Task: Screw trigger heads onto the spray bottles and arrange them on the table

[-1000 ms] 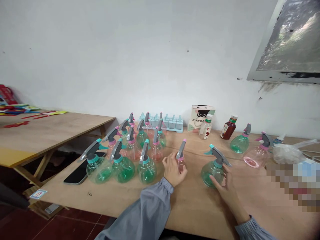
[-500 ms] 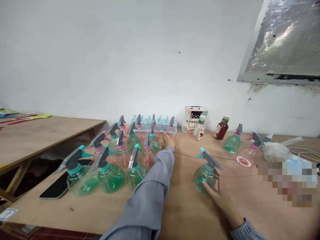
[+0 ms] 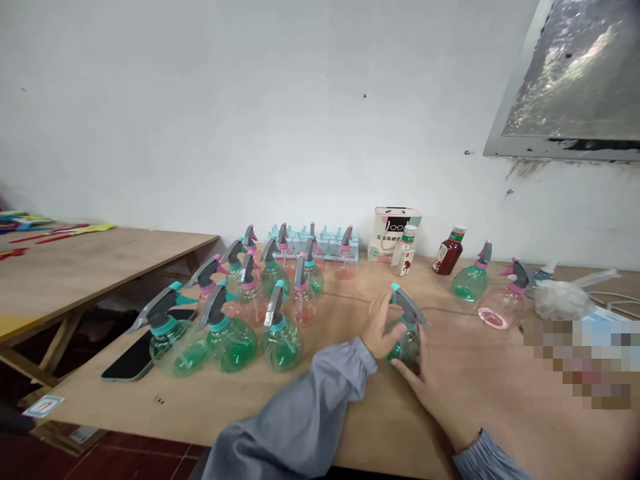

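A green spray bottle [image 3: 411, 343] with a grey trigger head and turquoise nozzle stands upright on the wooden table between my hands. My right hand [image 3: 425, 380] grips its right and near side, thumb across the front. At its left, my left hand [image 3: 381, 327] has its fingers apart, the thumb overlapping the bottle's edge; whether it touches is hard to tell. Left of my forearm stand several more spray bottles in rows, among them a green one [image 3: 283, 347] in front and a pink one [image 3: 303, 307] behind it.
A black phone [image 3: 129, 363] lies at the left. Along the wall are a pale blue rack [image 3: 330, 248], a paper bag [image 3: 383, 243] and a dark red bottle [image 3: 447, 253]. A green spray bottle [image 3: 470, 283], a pink one [image 3: 500, 307] and a plastic bag [image 3: 563, 300] are at the right.
My left hand has drawn back from the pink bottle by the rack and come right to the green bottle. My right hand stays at that bottle. The view has shifted slightly.
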A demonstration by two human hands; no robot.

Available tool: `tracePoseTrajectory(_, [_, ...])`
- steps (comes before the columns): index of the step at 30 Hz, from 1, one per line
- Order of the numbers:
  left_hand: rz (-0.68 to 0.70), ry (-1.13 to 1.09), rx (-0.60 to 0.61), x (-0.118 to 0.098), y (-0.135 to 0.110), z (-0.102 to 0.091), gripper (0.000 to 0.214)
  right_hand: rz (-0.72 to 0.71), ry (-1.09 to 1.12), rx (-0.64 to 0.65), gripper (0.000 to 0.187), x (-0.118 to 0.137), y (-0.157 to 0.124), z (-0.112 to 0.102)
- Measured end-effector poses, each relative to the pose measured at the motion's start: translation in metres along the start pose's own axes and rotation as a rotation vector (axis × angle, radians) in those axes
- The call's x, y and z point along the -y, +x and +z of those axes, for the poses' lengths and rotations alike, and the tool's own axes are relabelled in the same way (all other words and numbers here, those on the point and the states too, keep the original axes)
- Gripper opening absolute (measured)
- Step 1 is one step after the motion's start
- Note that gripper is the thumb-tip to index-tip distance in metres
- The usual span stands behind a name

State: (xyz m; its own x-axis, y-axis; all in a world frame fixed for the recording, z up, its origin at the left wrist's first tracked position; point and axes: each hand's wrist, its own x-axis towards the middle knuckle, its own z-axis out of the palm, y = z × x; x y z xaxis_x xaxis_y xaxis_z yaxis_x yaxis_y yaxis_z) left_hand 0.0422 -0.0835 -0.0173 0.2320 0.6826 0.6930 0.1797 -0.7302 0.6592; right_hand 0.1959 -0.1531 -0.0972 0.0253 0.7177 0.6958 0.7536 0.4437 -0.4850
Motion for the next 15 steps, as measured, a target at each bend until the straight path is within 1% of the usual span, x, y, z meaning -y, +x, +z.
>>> tracePoseTrajectory(1, [0.013, 0.033, 0.027, -0.007, -0.01, -0.001, 0.085, -0.027, -0.007, 0.003, 0.084, 0.003, -0.001, 0.003])
tracePoseTrajectory(2, [-0.014, 0.088, 0.026, -0.014, -0.016, -0.004, 0.097, -0.055, -0.009, 0.015, 0.083, 0.007, -0.002, 0.005])
tracePoseTrajectory(3, [-0.065, 0.145, 0.003, -0.019, -0.021, -0.007, 0.102, -0.081, -0.01, 0.039, 0.083, 0.012, -0.003, 0.007])
tracePoseTrajectory(4, [-0.121, 0.188, -0.031, -0.022, -0.023, -0.01, 0.1, -0.105, -0.012, 0.077, 0.083, 0.017, -0.004, 0.008])
tracePoseTrajectory(6, [-0.187, 0.205, -0.086, -0.024, -0.024, -0.019, 0.086, -0.142, -0.019, 0.173, 0.083, 0.024, -0.003, 0.004])
tracePoseTrajectory(7, [-0.194, 0.185, -0.103, -0.022, -0.024, -0.024, 0.081, -0.144, -0.02, 0.192, 0.08, 0.025, -0.001, 0.0])
tracePoseTrajectory(8, [-0.191, 0.154, -0.118, -0.02, -0.023, -0.029, 0.077, -0.122, -0.019, 0.179, 0.076, 0.023, 0.003, -0.007])
tracePoseTrajectory(9, [-0.187, 0.122, -0.134, -0.016, -0.023, -0.034, 0.074, -0.075, -0.019, 0.131, 0.072, 0.017, 0.009, -0.017])
tracePoseTrajectory(10, [-0.187, 0.091, -0.149, -0.013, -0.023, -0.04, 0.071, -0.012, -0.023, 0.048, 0.068, 0.007, 0.017, -0.028])
tracePoseTrajectory(12, [-0.205, 0.036, -0.173, -0.007, -0.023, -0.05, 0.066, 0.125, -0.06, -0.215, 0.069, -0.023, 0.038, -0.057])
tracePoseTrajectory(13, [-0.224, 0.014, -0.183, -0.005, -0.022, -0.055, 0.063, 0.154, -0.09, -0.368, 0.075, -0.042, 0.05, -0.072])
tracePoseTrajectory(15, [-0.26, -0.032, -0.203, -0.004, -0.02, -0.063, 0.06, 0.188, -0.216, -0.633, 0.095, -0.083, 0.077, -0.1])
